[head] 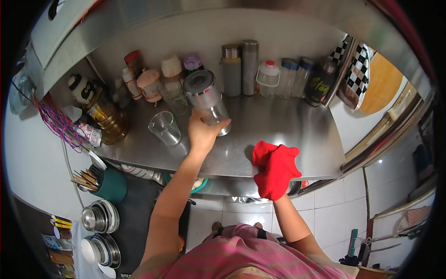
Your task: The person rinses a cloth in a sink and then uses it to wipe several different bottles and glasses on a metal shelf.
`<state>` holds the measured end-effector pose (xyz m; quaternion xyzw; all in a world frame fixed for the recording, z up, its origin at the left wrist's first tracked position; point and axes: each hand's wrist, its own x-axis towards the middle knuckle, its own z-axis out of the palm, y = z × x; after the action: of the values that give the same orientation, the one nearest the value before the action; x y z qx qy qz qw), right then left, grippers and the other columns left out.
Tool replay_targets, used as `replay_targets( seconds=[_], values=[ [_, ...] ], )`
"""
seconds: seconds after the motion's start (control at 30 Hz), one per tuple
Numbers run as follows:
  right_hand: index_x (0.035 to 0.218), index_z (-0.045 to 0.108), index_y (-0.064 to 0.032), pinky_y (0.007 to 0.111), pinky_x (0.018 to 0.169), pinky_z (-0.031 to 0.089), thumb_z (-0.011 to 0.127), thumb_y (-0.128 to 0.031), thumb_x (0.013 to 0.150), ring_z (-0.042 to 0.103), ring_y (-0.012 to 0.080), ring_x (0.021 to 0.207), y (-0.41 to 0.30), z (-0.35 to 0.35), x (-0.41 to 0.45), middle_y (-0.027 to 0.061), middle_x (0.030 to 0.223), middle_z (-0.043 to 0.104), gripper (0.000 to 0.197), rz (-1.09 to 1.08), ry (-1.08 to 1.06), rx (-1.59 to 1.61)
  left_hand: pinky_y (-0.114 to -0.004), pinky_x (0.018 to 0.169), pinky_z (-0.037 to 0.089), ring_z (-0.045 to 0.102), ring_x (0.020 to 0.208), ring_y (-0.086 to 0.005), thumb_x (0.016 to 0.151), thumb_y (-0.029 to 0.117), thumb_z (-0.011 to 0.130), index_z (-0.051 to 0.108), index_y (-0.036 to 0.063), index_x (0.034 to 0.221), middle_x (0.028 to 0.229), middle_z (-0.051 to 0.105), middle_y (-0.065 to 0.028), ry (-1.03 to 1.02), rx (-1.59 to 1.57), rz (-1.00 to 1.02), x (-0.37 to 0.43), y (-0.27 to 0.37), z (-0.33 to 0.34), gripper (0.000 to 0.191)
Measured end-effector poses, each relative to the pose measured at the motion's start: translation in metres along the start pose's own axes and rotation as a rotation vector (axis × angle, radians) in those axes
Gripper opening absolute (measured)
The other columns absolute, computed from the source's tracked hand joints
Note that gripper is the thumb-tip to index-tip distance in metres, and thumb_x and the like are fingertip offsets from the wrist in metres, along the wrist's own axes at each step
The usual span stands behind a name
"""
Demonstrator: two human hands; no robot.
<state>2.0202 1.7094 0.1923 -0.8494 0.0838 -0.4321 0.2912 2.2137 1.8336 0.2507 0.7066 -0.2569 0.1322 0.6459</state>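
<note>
My left hand point(202, 134) is closed around the lower body of a clear jar with a silver, dark-topped lid point(201, 87), which tilts over the stainless steel shelf point(237, 146). To the left of that hand a clear drinking glass point(165, 128) stands on the same surface. A bright red cloth point(277, 167) is bunched in my right hand point(277, 201) by the shelf's front edge. The cloth hides the fingers and palm, leaving little more than the wrist in sight.
Along the back wall stand a grey-sleeved flask point(231, 73), a steel thermos point(250, 69), a red-topped jug point(268, 80) and a black bottle point(320, 83). At left are an amber plastic jar point(108, 118), a green utensil holder point(111, 185) and stacked bowls point(101, 216).
</note>
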Motion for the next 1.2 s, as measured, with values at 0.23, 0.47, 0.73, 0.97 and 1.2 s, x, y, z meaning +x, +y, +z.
replay_targets(
  seconds=[0.23, 0.47, 0.73, 0.97, 1.2],
  values=[
    [0.076, 0.046, -0.0106, 0.029, 0.062, 0.037, 0.056, -0.010, 0.076, 0.041, 0.0218, 0.071, 0.038, 0.044, -0.019, 0.0064, 0.070, 0.042, 0.010, -0.293, -0.260, -1.550, -0.041, 0.083, 0.050, 0.063, 0.101, -0.0325, 0.060, 0.044, 0.086, 0.052, 0.0020, 0.118, 0.108, 0.066, -0.0147, 0.062, 0.331, 0.012, 0.086, -0.072, 0.032, 0.079],
    [0.077, 0.046, -0.0083, 0.028, 0.058, 0.040, 0.056, -0.010, 0.076, 0.049, 0.0207, 0.063, 0.056, 0.045, -0.026, 0.0073, 0.066, 0.046, 0.010, -0.124, -0.302, -0.958, -0.044, 0.085, 0.050, 0.063, 0.102, -0.0332, 0.058, 0.045, 0.086, 0.050, 0.0030, 0.125, 0.112, 0.065, -0.0157, 0.098, 0.482, -0.135, 0.128, -0.074, 0.073, 0.087],
    [0.080, 0.050, -0.0117, 0.028, 0.054, 0.038, 0.055, -0.010, 0.076, 0.043, 0.0200, 0.063, 0.045, 0.044, -0.028, 0.0050, 0.069, 0.043, 0.006, -0.188, -0.426, -1.178, -0.050, 0.091, 0.047, 0.050, 0.111, -0.0447, 0.060, 0.042, 0.087, 0.039, 0.0021, 0.135, 0.130, 0.038, -0.0275, 0.193, 0.554, -0.231, 0.137, -0.093, 0.088, 0.098],
    [0.084, 0.053, -0.0138, 0.028, 0.052, 0.038, 0.055, -0.009, 0.077, 0.036, 0.0196, 0.062, 0.091, 0.070, -0.054, 0.0034, 0.073, 0.042, 0.008, -0.002, -0.365, -0.386, -0.049, 0.091, 0.048, 0.048, 0.112, -0.0465, 0.075, 0.022, 0.078, 0.026, 0.0016, 0.141, 0.130, 0.033, -0.0278, 0.150, 0.469, -0.039, 0.126, -0.112, 0.078, 0.086],
    [0.085, 0.054, -0.0081, 0.026, 0.061, 0.041, 0.055, -0.008, 0.079, 0.043, 0.0187, 0.066, 0.041, 0.040, -0.024, 0.0041, 0.074, 0.045, 0.006, -0.050, -0.441, -1.079, -0.048, 0.082, 0.052, 0.056, 0.104, -0.0433, 0.074, 0.020, 0.079, 0.030, 0.0080, 0.139, 0.119, 0.049, -0.0234, 0.050, 0.709, -0.064, 0.136, -0.090, 0.071, 0.083]
  ],
)
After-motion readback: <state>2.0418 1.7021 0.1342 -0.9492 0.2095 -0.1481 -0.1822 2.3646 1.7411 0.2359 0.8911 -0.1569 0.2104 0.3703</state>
